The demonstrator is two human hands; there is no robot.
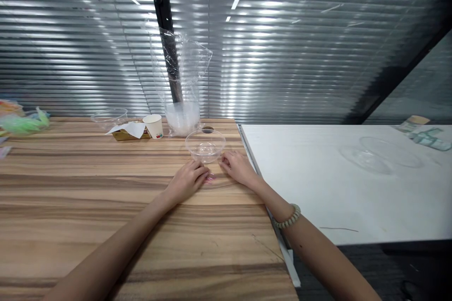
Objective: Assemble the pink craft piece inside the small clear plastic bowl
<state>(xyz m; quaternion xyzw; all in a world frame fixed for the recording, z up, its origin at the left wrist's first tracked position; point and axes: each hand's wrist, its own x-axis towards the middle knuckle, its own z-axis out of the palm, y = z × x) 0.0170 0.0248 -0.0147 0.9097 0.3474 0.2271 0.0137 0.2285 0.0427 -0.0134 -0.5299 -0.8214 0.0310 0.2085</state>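
A clear plastic bowl (205, 151) sits mouth up on the wood-grain table (158, 254), its flat base seeming enough to keep it steady. Taking it as the dial's centre, with twelve toward the blinds, a small clear scrap with pink on it (210, 179) lies at six o'clock. The person's left hand (189, 178) rests at seven, fingers curled together beside the scrap; whether they pinch it cannot be told. The right hand (236, 167) is at four, fingers bent close by the bowl; whether they touch it or grip anything is unclear. Both hands rest low, probably for steadiness.

At eleven, nested bowls (182, 119) stand in a tall clear bag (185, 63), which likely keeps the stack together. A paper cup (154, 126) stands near ten, and another clear bowl (109, 118) between nine and ten. At three, clear round pieces (367, 159) lie on the white table (310, 197).
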